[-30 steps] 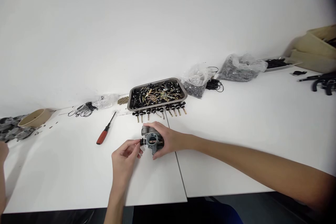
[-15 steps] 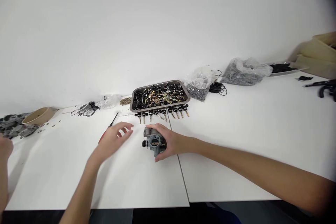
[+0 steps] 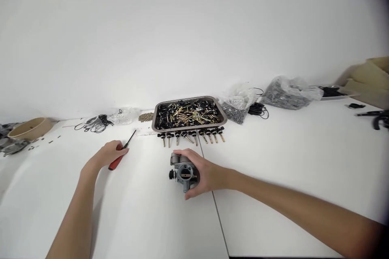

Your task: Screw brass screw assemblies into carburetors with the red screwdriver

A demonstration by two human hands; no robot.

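My right hand (image 3: 204,172) is wrapped around the right side of a grey metal carburetor (image 3: 184,173). The carburetor's round bore faces me, and a black knob sticks out on its left; my palm hides its right part. Off to the left, my left hand (image 3: 110,154) has its thumb and fingers closed around a screwdriver (image 3: 115,163). The screwdriver's red handle lies along the table and its dark shaft points away from me. Beyond the carburetor, several black-headed screws with brass shafts (image 3: 195,137) lie in a row.
Behind the row stands a metal tray (image 3: 226,119) heaped with similar parts. A pile of small brass pieces (image 3: 146,117), plastic bags of parts (image 3: 238,107) and black cords (image 3: 257,109) line the wall. At far left is a beige bowl (image 3: 32,129); black parts (image 3: 379,119) lie far right.
My left hand has moved left from beside the carburetor and closed on the screwdriver. The right hand keeps hold of the carburetor. Another person's hand at the left edge has gone from view.
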